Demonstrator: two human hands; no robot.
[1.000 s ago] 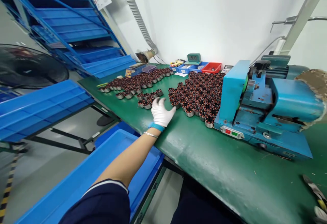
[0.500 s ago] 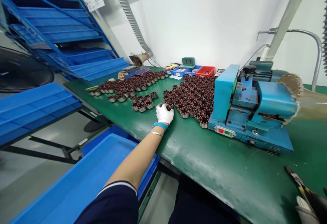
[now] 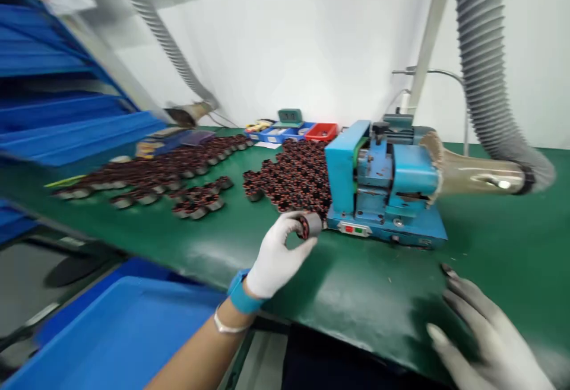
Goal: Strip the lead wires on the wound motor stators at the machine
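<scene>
My left hand (image 3: pixel 276 254), in a white glove with a blue wristband, holds a round metal motor part (image 3: pixel 310 225) with dark and copper-coloured insides between thumb and fingers, above the green table. My right hand (image 3: pixel 483 333), also gloved, is low at the right with thumb and fingers apart, over the table; the dark tip of a tool (image 3: pixel 449 270) shows at its fingertips. Many similar motor parts (image 3: pixel 296 173) stand packed together left of the blue machine (image 3: pixel 387 182). A small group of them (image 3: pixel 200 199) is further left.
More parts (image 3: pixel 146 170) spread at the back left. Small blue bins (image 3: pixel 278 135), a red bin (image 3: pixel 321 132) and a green clock (image 3: pixel 290 116) stand by the wall. A large blue tray (image 3: pixel 133 330) lies below the table's front edge (image 3: pixel 342 335). A grey hose (image 3: pixel 483 63) hangs right.
My left hand has lifted a part off the table and brought it closer. My right hand has come further into view, with its fingers spread. The view has turned to the right.
</scene>
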